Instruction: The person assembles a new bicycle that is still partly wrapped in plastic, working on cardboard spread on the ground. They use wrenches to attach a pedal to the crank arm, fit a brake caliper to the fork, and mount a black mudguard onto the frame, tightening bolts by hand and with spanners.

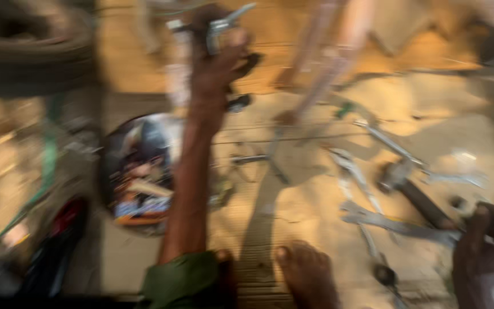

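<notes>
The picture is motion-blurred. My left hand (218, 63) reaches far forward on an outstretched arm with a green sleeve and is closed around a small silvery metal part (227, 23) near the top of the view. My right hand (487, 246) sits at the lower right, fingers curled over the end of a long flat spanner (395, 226) that lies on the sandy ground. A bare foot (307, 274) rests on the ground between the two arms.
Several spanners (353, 171) and a hammer (407, 183) lie scattered on the sand at the right. A round dark bowl (110, 189) with small parts sits left of my arm. A tyre (24, 51) is at the top left, and pale frame tubes (327, 63) stand at top centre.
</notes>
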Demonstrator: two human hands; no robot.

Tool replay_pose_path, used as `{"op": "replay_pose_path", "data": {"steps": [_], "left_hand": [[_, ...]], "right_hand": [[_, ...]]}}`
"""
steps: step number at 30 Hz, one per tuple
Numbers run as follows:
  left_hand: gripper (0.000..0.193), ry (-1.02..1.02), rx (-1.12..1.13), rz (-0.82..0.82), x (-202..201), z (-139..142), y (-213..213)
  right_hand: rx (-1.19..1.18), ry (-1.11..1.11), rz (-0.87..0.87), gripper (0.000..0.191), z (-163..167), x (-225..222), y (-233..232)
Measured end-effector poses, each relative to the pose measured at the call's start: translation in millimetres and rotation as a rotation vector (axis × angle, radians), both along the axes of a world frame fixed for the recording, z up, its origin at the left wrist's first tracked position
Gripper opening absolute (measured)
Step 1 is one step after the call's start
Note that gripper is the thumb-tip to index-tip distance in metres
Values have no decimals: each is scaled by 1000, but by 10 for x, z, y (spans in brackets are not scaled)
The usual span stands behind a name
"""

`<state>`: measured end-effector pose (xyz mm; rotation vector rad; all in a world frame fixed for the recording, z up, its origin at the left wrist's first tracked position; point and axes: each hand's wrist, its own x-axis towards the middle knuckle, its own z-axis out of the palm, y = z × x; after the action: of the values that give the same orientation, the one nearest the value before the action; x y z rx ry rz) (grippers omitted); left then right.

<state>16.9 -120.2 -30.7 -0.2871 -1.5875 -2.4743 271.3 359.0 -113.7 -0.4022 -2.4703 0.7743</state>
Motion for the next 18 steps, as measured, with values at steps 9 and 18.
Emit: {"op": "replay_pose_path", "data": {"steps": [9, 18], "left_hand": [[68, 86, -125, 266, 90, 215, -14], [68, 180, -330, 362, 302, 147, -56]], "right_hand": [[139, 37, 967, 13, -95, -1257, -2203], [179, 63, 1831, 50, 293, -1366, -5187]]}}
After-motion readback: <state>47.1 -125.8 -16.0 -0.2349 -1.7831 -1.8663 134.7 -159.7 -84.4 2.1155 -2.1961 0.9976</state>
